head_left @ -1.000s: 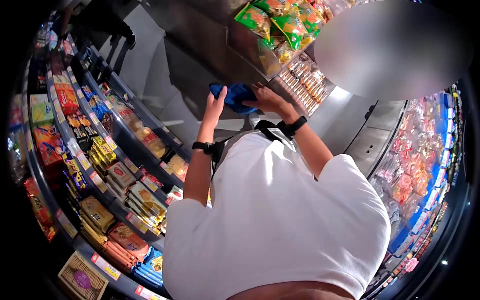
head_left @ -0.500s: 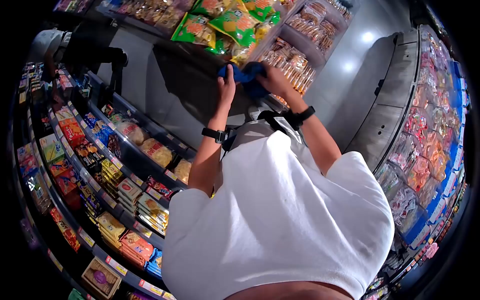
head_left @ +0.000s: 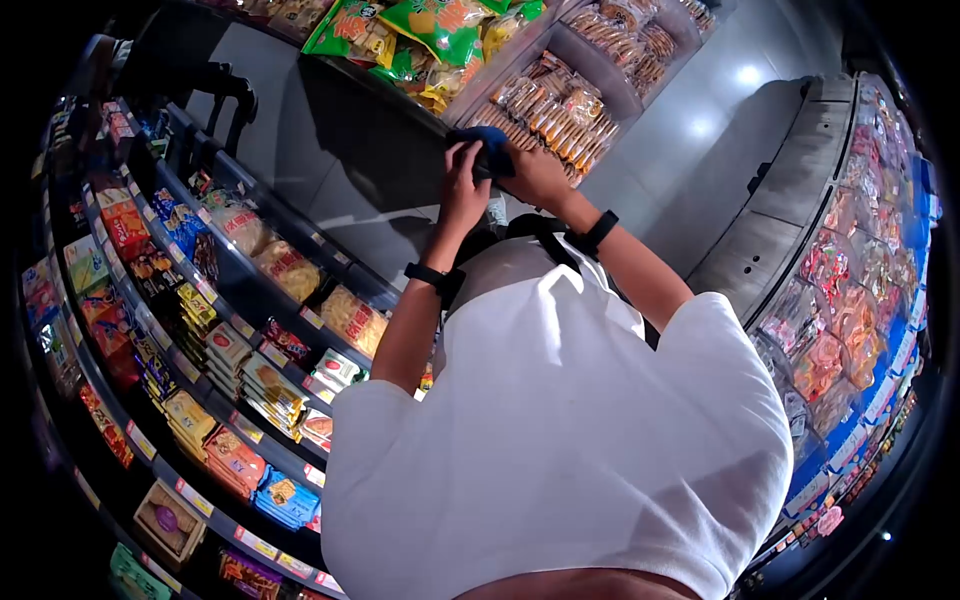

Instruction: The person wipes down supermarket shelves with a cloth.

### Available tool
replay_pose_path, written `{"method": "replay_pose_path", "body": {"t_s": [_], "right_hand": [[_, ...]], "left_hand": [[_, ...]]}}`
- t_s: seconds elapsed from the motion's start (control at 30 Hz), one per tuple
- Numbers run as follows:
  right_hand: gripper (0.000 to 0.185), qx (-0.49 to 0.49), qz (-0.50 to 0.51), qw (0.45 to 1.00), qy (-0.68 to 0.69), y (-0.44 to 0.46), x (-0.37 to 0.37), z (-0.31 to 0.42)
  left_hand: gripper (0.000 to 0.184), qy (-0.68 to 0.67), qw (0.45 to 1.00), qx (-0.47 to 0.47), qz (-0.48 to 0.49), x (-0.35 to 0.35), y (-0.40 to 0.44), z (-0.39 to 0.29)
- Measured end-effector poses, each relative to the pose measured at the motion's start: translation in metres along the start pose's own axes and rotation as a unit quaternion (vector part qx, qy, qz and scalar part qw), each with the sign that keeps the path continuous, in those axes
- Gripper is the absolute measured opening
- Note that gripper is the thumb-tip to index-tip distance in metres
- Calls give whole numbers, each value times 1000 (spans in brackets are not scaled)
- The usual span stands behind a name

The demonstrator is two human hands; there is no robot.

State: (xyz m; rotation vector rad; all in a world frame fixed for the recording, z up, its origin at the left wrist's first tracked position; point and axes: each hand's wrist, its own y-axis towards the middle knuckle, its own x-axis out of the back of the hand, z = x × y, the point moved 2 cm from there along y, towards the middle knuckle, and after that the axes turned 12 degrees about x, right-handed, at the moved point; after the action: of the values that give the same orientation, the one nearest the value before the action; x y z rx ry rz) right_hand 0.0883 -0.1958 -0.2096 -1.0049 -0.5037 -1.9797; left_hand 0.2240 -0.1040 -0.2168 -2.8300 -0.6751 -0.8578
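Observation:
Between my two hands is a dark blue cloth-like bundle (head_left: 486,148), now compact, near the corner of a snack display. My left hand (head_left: 464,192) has its fingers wrapped on the bundle's left and lower side. From the right, my right hand (head_left: 537,178) grips the same bundle, its fingertips partly hidden behind it. Both wrists wear black bands. Just beyond the bundle lie wrapped snack sticks (head_left: 560,118) in a clear bin, with green snack bags (head_left: 436,28) to their left.
Curved shelves of packaged biscuits (head_left: 233,460) run along the left. At the right, bagged sweets (head_left: 828,345) hang above a grey ledge (head_left: 760,250). Part of another person in dark clothing (head_left: 180,50) is at the upper left. Grey floor (head_left: 690,150) shows between the displays.
The blue bundle was stretched between my hands and is now gathered smaller. My hands have come closer together, and my left fingers have curled round it. The view has shifted toward the snack bins.

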Motion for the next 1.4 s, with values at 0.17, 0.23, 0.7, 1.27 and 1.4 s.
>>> {"method": "replay_pose_path", "body": {"t_s": [0.17,0.23,0.7,1.27,1.4], "right_hand": [[49,-2,12,997,-72,-29,1,-14],[43,7,40,993,-109,-27,-3,-19],[26,113,87,972,-185,-27,-11,-33],[35,204,235,933,-179,-58,8,-64],[35,330,265,905,-45,-77,38,-102]], "left_hand": [[64,23,999,-4,48,-17,-34,-17],[69,40,997,39,58,-22,-45,-21],[59,234,965,12,-119,-83,-48,-20],[71,34,990,134,-40,-111,-77,-28],[45,82,955,282,37,-120,-89,-96]]}}
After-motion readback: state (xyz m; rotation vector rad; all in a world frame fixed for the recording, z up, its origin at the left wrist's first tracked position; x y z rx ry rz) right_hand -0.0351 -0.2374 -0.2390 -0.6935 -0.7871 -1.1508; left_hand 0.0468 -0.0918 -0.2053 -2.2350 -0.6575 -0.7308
